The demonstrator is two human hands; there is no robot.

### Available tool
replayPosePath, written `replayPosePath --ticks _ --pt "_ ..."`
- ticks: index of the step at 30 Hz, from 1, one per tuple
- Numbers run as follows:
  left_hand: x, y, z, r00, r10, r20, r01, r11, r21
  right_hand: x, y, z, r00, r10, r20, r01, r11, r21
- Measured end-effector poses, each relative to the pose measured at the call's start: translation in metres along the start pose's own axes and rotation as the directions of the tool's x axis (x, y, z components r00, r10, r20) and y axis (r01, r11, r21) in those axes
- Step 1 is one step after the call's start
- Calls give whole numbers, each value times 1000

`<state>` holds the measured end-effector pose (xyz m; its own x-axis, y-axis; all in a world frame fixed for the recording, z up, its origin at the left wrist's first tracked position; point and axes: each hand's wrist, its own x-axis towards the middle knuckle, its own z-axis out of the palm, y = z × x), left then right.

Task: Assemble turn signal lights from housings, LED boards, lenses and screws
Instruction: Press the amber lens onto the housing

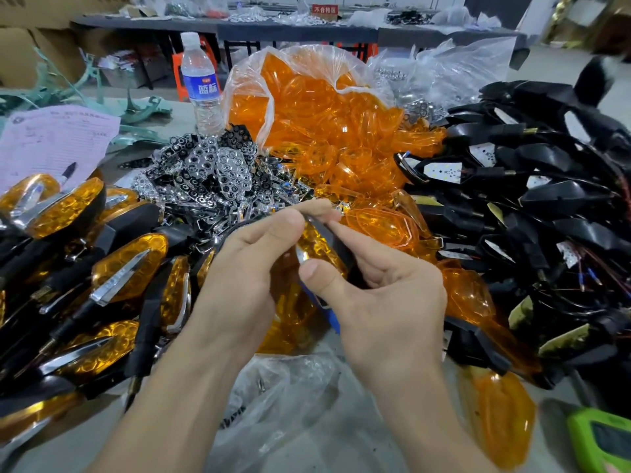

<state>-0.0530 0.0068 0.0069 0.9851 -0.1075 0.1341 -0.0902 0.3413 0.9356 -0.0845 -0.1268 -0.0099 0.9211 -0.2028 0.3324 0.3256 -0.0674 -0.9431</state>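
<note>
Both hands meet mid-scene, just nearer than the parts heaps. Left hand (246, 268) has its fingers curled round the far end of an amber-lensed, black-housed turn signal light (322, 249), thumb & forefinger pinching the tip. Right hand (386, 295) grips the near end, thumb pad pressed by the chrome strip, forefinger laid along the black housing edge. The light is held off the table, between the two hands.

Risks, as I judge them:
- **Seating:** the lens may not be seated all round. Fingers hide the seam, so can't tell if it's flush. Uneven thumb pressure could snap a clip or leave a gap.
- **Blue item:** a slim blue item (329, 315) pokes out under the right palm. Can't tell what it is or whether it's gripped, so it could drop.
- **Slip:** if the light slips, it lands in the loose amber plastic lenses (382, 227) just beyond or the clear plastic bag (290, 387) nearer.
- **Mix-up:** it might get mixed w/ the pile of finished amber-and-chrome lights (129, 268) at left before it's checked.
- **Snag:** wires from the heap of black housings w/ white LED boards (512, 199) at right could snag a wrist.
</note>
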Motion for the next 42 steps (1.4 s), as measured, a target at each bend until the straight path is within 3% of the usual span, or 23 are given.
replayPosePath --ticks 5,10,13,17,19,22,26,30,33,37,40,42 --pt "2 -8 3 999 -43 -6 42 989 -145 3 1 -3 998 47 -41 -50 997 -56" --pt "1 -6 1 1000 -18 13 19 993 -113 3 1 -3 999 34 -37 -38 995 -94" --pt "2 -8 1 997 -16 -75 14 1000 -28 7 -2 -8 993 53 108 -34 984 -173" --pt "3 -13 4 984 97 -147 -70 982 177 10 -4 -12 946 100 307 17 935 -354" --pt "2 -14 6 982 124 -144 -88 969 232 12 -3 -10 937 146 316 -63 964 -258" --pt "1 -13 6 990 66 -122 -42 981 189 15 -3 -10 943 210 259 -243 965 102" --pt "-2 -11 6 999 31 16 -34 969 245 29 1 -30 947 247 204 -311 860 404" --pt "-5 -14 8 985 135 109 -172 832 527 37 10 -45 918 253 306 -394 673 626" --pt "-7 -12 10 965 250 71 -226 669 708 40 16 -49 904 174 391 -397 683 614" --pt "-6 -11 2 957 288 29 -218 651 727 42 21 -54 899 39 436 -300 781 548" --pt "-8 -13 1 944 327 48 -226 534 815 43 25 -58 944 28 328 -118 959 259" --pt "-9 -13 2 930 358 88 -256 453 854 43 24 -58 951 -8 308 1 1000 25"
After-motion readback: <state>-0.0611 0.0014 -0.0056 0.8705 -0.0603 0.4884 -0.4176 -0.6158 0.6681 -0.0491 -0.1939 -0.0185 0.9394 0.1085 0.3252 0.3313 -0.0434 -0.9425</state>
